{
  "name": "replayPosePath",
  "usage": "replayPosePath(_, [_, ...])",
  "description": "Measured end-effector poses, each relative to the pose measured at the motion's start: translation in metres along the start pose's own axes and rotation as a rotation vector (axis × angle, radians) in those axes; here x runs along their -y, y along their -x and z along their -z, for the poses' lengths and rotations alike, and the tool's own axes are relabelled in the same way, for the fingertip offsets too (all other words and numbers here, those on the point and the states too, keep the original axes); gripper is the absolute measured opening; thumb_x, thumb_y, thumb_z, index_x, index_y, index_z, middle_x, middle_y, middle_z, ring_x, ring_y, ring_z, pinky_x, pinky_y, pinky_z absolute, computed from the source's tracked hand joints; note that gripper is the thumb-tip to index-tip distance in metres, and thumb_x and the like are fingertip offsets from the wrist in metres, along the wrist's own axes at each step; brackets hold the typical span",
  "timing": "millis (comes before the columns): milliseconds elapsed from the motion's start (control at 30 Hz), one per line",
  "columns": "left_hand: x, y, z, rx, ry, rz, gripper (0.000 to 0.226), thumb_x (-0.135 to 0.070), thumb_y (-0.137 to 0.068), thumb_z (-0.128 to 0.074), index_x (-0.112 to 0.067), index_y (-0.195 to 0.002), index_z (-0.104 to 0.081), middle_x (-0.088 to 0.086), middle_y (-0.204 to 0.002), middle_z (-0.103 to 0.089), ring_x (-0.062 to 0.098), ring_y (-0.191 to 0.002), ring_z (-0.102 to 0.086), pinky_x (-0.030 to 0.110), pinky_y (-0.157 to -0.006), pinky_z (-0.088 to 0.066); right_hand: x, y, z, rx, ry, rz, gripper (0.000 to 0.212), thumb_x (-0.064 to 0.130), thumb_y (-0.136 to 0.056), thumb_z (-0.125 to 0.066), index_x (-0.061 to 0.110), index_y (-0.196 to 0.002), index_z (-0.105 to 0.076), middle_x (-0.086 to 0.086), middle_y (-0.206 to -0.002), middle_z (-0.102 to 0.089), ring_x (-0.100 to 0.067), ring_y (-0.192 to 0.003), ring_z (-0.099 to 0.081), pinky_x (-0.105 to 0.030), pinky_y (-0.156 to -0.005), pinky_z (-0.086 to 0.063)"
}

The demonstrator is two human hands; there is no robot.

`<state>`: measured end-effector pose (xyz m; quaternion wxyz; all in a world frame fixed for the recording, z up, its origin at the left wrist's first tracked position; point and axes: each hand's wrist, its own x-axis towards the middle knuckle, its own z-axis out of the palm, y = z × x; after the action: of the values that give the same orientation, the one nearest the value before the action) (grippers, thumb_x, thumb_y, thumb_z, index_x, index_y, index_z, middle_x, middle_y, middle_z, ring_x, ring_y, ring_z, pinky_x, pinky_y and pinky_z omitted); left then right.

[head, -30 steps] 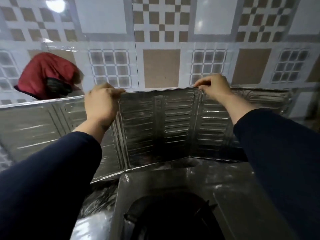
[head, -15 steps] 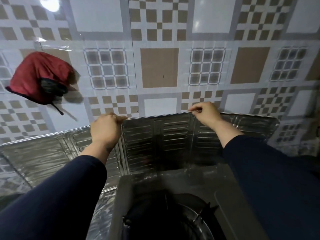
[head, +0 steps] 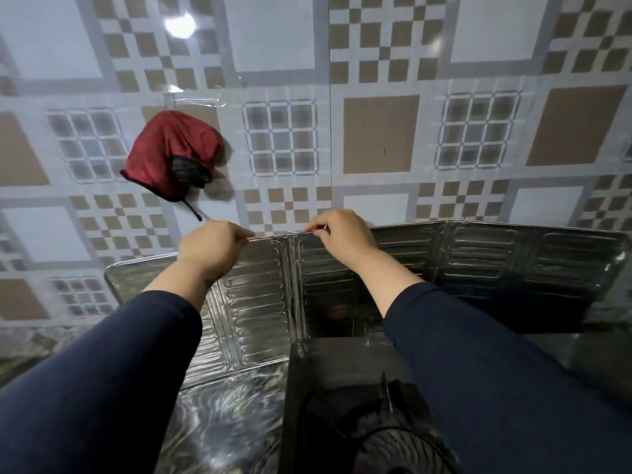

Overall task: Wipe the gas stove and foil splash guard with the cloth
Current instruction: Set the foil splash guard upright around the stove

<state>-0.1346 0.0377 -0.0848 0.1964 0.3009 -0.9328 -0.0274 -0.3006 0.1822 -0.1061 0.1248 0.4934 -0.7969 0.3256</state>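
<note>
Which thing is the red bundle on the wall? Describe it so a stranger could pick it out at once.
Start at the patterned tiled wall behind the gas stove. Look up and left of the foil splash guard, above the left hand pinching the guard's top edge. The red fabric bundle hangs there, a dark opening on its right side, the only red, soft thing on the wall.

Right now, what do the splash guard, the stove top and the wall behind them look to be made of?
Splash guard: thin embossed aluminium foil, shiny, with ribbed panels and fold creases. Stove top: dark glossy surface, likely metal or glass; unclear which. Wall: glossy patterned tile or tile-print sheet, reflecting a lamp.
</note>
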Motion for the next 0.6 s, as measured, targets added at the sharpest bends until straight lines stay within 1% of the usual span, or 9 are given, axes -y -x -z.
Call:
replayPosePath(67, [0.002,0.003,0.002,0.014,-0.009,-0.020,0.030,-0.027,-0.093,-0.051,-0.039,-0.116,-0.066,0.003,-0.116,-0.070,0.030,-0.107,-0.062,0.036,-0.081,-0.049,0.002,-0.002,-0.005,-0.008,-0.059,-0.048,0.020,0.012,-0.092,-0.058,0.019,-0.102,-0.075,-0.003,-0.111,-0.071,-0.022,-0.106,-0.063,-0.033,-0.092,-0.048])
replayPosePath(133, [0.000,0.003,0.003,0.035,0.010,-0.029,0.031,-0.025,-0.092,-0.051,-0.041,-0.114,-0.067,0.000,-0.114,-0.071,0.027,-0.105,-0.063,0.034,-0.078,-0.048,-0.001,-0.003,-0.005,0.001,-0.125,-0.085,0.021,0.009,-0.092,-0.057,0.016,-0.102,-0.074,-0.005,-0.114,-0.070,-0.023,-0.111,-0.061,-0.033,-0.098,-0.045])
replayPosePath(200, [-0.006,0.003,0.006,0.051,0.036,-0.031,0.028,-0.028,-0.092,-0.053,-0.039,-0.113,-0.067,-0.002,-0.115,-0.070,0.024,-0.106,-0.063,0.033,-0.080,-0.048,-0.005,-0.003,-0.001,0.005,-0.154,-0.107,0.022,0.007,-0.093,-0.056,0.014,-0.103,-0.074,-0.007,-0.117,-0.069,-0.023,-0.116,-0.059,-0.032,-0.102,-0.040])
replayPosePath(300, [-0.019,0.003,0.010,0.056,0.049,-0.043,0.026,-0.031,-0.090,-0.056,-0.037,-0.112,-0.068,-0.003,-0.118,-0.068,0.022,-0.108,-0.062,0.033,-0.085,-0.049,-0.008,-0.001,0.006,-0.002,-0.160,-0.123,0.022,0.006,-0.093,-0.055,0.013,-0.104,-0.073,-0.007,-0.118,-0.069,-0.022,-0.117,-0.058,-0.029,-0.102,-0.038])
replayPosePath(433, [-0.031,0.004,0.016,0.100,0.110,-0.021,0.023,-0.031,-0.087,-0.059,-0.033,-0.106,-0.071,-0.004,-0.109,-0.071,0.019,-0.101,-0.063,0.033,-0.084,-0.050,-0.005,-0.005,0.004,-0.006,-0.175,-0.157,0.022,0.005,-0.094,-0.054,0.012,-0.103,-0.073,-0.008,-0.120,-0.067,-0.023,-0.118,-0.057,-0.030,-0.102,-0.039])
replayPosePath(500, [-0.031,0.004,0.019,0.123,0.129,-0.002,0.022,-0.028,-0.085,-0.060,-0.029,-0.102,-0.073,-0.001,-0.106,-0.072,0.020,-0.099,-0.063,0.031,-0.082,-0.050,-0.001,-0.009,-0.002,-0.003,-0.191,-0.168,0.022,0.004,-0.093,-0.054,0.012,-0.102,-0.074,-0.009,-0.119,-0.068,-0.023,-0.118,-0.057,-0.030,-0.101,-0.039])
replayPosePath(567, [-0.029,0.005,0.023,0.153,0.161,0.021,0.022,-0.024,-0.083,-0.062,-0.020,-0.101,-0.075,0.005,-0.105,-0.072,0.022,-0.097,-0.064,0.028,-0.077,-0.047,0.005,-0.012,-0.009,0.008,-0.210,-0.158,0.023,0.003,-0.093,-0.054,0.011,-0.100,-0.074,-0.008,-0.115,-0.069,-0.023,-0.115,-0.059,-0.027,-0.099,-0.039])
replayPosePath(600, [-0.028,0.006,0.026,0.171,0.186,0.035,0.022,-0.024,-0.083,-0.063,-0.015,-0.099,-0.076,0.008,-0.102,-0.073,0.023,-0.093,-0.066,0.027,-0.074,-0.047,0.008,-0.013,-0.011,0.017,-0.221,-0.154,0.023,0.003,-0.092,-0.054,0.011,-0.099,-0.074,-0.008,-0.113,-0.070,-0.022,-0.113,-0.060,-0.026,-0.098,-0.039])
